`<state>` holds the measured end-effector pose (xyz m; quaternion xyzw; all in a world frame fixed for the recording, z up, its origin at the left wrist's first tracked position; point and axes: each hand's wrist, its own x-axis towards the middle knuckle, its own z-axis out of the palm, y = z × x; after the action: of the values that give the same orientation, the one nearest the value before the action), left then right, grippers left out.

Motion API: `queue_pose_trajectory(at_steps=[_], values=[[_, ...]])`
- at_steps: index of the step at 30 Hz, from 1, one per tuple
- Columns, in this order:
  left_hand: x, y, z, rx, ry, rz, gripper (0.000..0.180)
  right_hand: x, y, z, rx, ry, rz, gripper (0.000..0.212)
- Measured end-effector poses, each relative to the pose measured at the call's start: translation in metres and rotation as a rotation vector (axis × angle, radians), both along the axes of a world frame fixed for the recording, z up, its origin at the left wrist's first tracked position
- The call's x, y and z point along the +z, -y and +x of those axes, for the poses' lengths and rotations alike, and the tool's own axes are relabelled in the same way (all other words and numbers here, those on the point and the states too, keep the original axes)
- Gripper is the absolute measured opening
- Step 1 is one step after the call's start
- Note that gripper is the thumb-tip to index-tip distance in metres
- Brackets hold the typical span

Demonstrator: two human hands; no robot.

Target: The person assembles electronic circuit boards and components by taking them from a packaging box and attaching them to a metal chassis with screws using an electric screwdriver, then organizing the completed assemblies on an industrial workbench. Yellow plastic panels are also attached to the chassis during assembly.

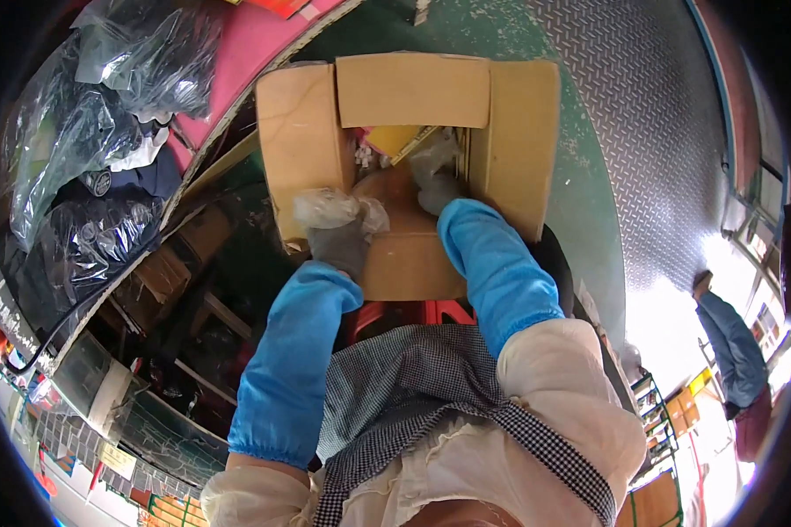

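Note:
An open cardboard box [413,92] stands in front of me with its flaps spread outward. My left hand [338,233], in a grey glove with crumpled translucent plastic about its fingers, is at the box's near left corner. Deep inside, near the right wall, is my right hand [437,180], also grey-gloved with translucent plastic over the fingers. The plastic hides how the fingers of both hands are bent. Close to the right hand lie a yellow flat piece [394,139] and small whitish bits [365,156] at the box's far side.
Left of the box, a pink-topped table [242,48] carries clear plastic bags [149,53] and dark wrapped bundles [97,237]. Beneath it are cardboard pieces [163,274]. A metal tread-plate floor [633,114] lies to the right, where another person [736,351] is at the edge of view.

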<state>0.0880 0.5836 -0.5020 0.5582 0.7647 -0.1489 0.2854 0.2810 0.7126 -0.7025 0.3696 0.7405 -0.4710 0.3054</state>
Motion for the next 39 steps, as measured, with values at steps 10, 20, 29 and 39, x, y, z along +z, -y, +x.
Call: queue_pose_trajectory(at_steps=[10, 20, 29, 39], values=[[0.001, -0.040, 0.018, 0.027, 0.082, -0.079, 0.060, -0.033, 0.006, -0.005, -0.166, -0.083, 0.685, 0.036], [-0.005, -0.007, 0.004, 0.062, 0.083, 0.070, 0.056, 0.031, -0.018, -0.019, 0.069, -0.329, 0.515, 0.024], [0.017, -0.020, 0.014, 0.201, -0.009, -0.182, 0.023, 0.048, -0.036, -0.027, -0.044, -0.190, 0.435, 0.016], [0.002, -0.028, 0.046, 0.231, 0.154, 0.361, 0.050, 0.101, -0.069, 0.013, -0.758, -0.386, 0.042, 0.037]])
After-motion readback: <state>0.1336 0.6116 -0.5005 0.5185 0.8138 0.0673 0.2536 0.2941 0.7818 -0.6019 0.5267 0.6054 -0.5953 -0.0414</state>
